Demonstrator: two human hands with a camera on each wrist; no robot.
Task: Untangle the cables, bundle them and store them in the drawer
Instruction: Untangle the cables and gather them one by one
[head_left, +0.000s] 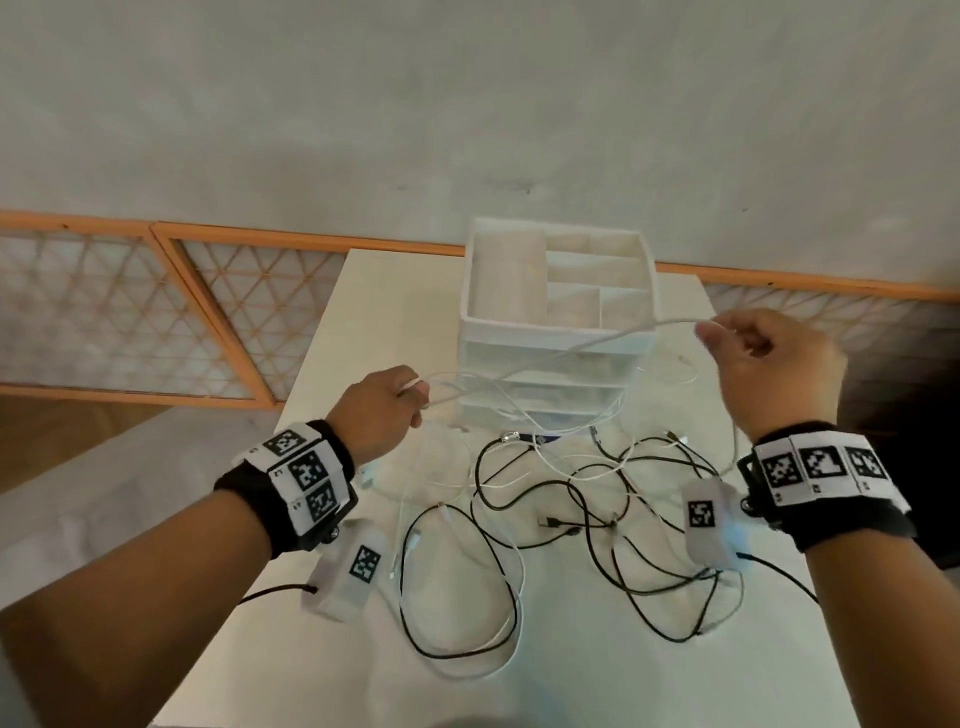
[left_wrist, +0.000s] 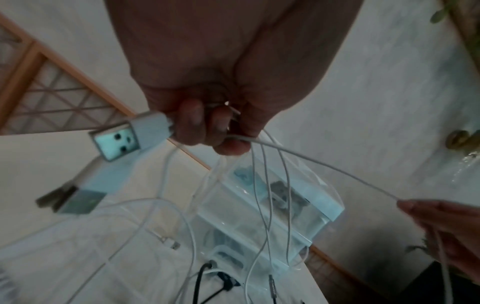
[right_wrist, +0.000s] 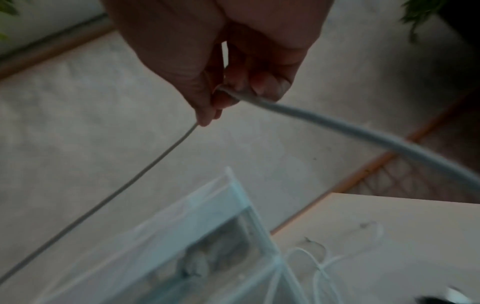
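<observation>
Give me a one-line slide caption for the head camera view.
Both hands stretch a white cable above tangled black cables before a drawer unit.

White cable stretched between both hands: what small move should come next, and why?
Probably bring the right hand toward the left hand to lay another loop. The left hand already grips several white cable loops beside its USB plug, while the cable's remaining length trails from the right hand toward the tangle on the table.
</observation>
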